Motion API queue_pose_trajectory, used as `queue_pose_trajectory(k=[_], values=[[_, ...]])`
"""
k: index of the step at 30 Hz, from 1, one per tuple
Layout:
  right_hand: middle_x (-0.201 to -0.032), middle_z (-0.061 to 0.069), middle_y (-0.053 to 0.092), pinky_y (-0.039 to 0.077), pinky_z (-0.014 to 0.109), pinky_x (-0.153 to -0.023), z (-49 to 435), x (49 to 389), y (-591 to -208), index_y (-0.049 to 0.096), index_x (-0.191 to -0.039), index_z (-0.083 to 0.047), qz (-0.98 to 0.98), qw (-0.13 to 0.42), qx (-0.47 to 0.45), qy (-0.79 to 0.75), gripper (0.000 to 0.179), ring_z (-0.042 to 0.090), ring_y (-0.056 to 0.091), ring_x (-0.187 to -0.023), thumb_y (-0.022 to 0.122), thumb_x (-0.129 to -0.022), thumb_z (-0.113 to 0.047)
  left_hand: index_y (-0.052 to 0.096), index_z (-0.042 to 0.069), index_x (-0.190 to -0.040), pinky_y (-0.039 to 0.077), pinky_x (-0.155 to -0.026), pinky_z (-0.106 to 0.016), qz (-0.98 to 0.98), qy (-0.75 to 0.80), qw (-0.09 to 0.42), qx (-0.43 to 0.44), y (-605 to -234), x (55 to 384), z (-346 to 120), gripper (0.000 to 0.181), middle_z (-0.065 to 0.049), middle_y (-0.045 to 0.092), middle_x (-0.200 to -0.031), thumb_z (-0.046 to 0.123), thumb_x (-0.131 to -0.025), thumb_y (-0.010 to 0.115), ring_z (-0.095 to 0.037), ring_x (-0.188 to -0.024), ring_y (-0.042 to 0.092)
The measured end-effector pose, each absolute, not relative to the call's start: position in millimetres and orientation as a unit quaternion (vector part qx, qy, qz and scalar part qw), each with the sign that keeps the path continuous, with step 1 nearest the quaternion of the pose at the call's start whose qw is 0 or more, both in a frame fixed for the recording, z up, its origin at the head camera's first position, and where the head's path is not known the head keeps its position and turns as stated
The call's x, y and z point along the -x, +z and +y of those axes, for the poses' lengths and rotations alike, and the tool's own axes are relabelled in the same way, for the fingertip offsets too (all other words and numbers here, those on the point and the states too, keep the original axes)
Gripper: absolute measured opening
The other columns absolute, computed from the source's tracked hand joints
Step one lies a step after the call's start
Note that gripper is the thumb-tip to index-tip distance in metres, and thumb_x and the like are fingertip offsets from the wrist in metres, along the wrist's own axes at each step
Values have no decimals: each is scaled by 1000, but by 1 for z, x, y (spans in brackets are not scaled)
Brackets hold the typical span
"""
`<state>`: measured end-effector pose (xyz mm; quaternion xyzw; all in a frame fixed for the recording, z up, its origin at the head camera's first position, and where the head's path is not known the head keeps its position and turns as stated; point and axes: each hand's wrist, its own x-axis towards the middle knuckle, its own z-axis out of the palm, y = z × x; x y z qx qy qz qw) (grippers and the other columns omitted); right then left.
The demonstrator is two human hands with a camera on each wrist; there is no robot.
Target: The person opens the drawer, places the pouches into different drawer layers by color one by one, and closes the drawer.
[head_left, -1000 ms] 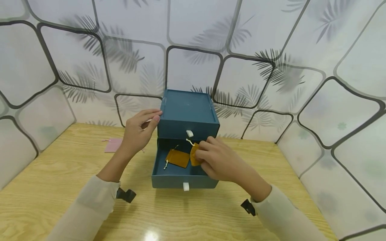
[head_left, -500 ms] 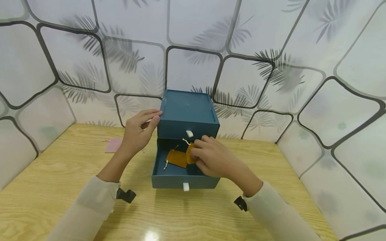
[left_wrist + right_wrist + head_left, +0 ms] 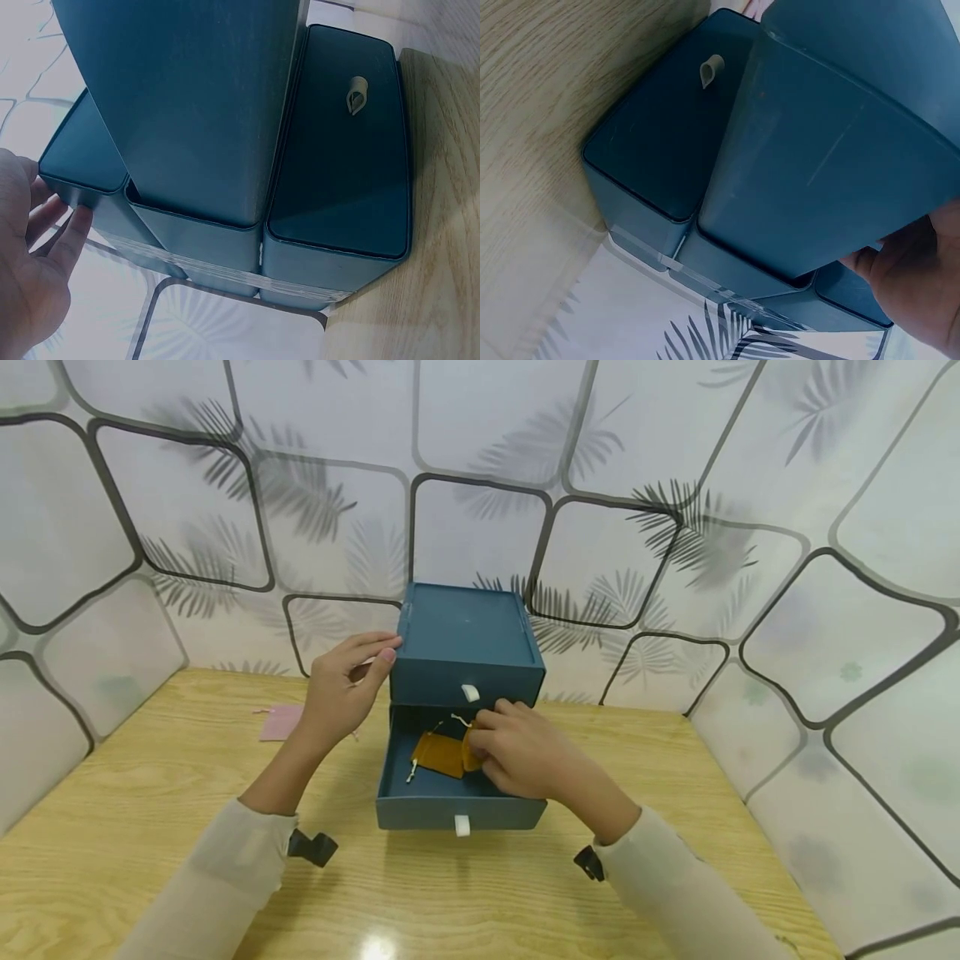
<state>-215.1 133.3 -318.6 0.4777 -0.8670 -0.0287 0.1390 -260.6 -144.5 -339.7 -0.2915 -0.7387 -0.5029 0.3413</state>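
A blue unit of stacked drawers (image 3: 468, 625) stands at mid-table, its middle drawer (image 3: 459, 814) pulled out. Inside lies a mustard-yellow drawstring pouch (image 3: 439, 754) with a pale cord. My right hand (image 3: 519, 750) reaches in over the drawer's right side and pinches a second mustard pouch (image 3: 471, 753), right beside the first. The fingers cover most of that pouch. My left hand (image 3: 343, 683) rests its fingertips on the unit's upper left edge. In the left wrist view, the left hand (image 3: 37, 247) touches the top compartment's corner; in the right wrist view, the drawer wall hides the right fingertips.
A pink drawstring pouch (image 3: 282, 722) lies on the wooden table (image 3: 330, 885) left of the unit, partly behind the left forearm. White fabric tabs (image 3: 462, 825) serve as drawer pulls. A patterned wall (image 3: 480, 535) stands close behind the unit.
My right hand has moved left and slightly inward, bringing the held mustard pouch up against the one lying in the drawer. My left hand has stayed at the unit's edge.
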Motion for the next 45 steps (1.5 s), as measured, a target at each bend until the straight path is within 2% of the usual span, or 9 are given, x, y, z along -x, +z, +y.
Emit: queue_pose_trajectory(k=[6, 13, 27, 34, 45], values=[[-93, -3, 60, 36, 31, -67, 133, 218, -322, 65, -88, -21, -872, 127, -471, -44, 13, 18, 41, -76, 62, -95, -10, 74, 1, -124, 55, -87, -14, -741, -503, 338, 289, -339, 260, -144, 25, -10, 69, -126, 6, -101, 65, -19, -108, 69], [-91, -4, 60, 38, 31, -67, 133, 220, -325, 68, -89, -21, -875, 114, -468, -52, 11, 18, 43, -76, 64, -95, -12, 74, 1, -123, 54, -86, -12, -738, -510, 336, 288, -337, 259, -143, 25, -10, 70, -125, 2, -101, 64, -22, -107, 68], [-90, -4, 59, 40, 30, -68, 131, 221, -328, 68, -89, -21, -876, 93, -466, -77, 9, 17, 44, -76, 68, -96, -15, 75, 0, -122, 54, -84, -12, -734, -513, 338, 289, -337, 259, -143, 25, -11, 70, -125, 0, -100, 64, -17, -106, 68], [-90, -2, 61, 46, 33, -75, 130, 221, -328, 70, -90, -20, -874, 90, -471, -80, 7, 19, 48, -77, 68, -94, -14, 74, 0, -123, 54, -85, -11, -736, -513, 337, 287, -336, 257, -143, 25, -12, 70, -125, 0, -100, 64, -19, -106, 68], [-89, -3, 61, 46, 33, -75, 131, 221, -328, 72, -96, -21, -877, 89, -466, -75, 9, 18, 48, -77, 65, -96, -15, 75, 1, -123, 54, -84, -11, -735, -509, 342, 290, -338, 259, -143, 25, -11, 70, -125, 0, -99, 65, -10, -105, 67]])
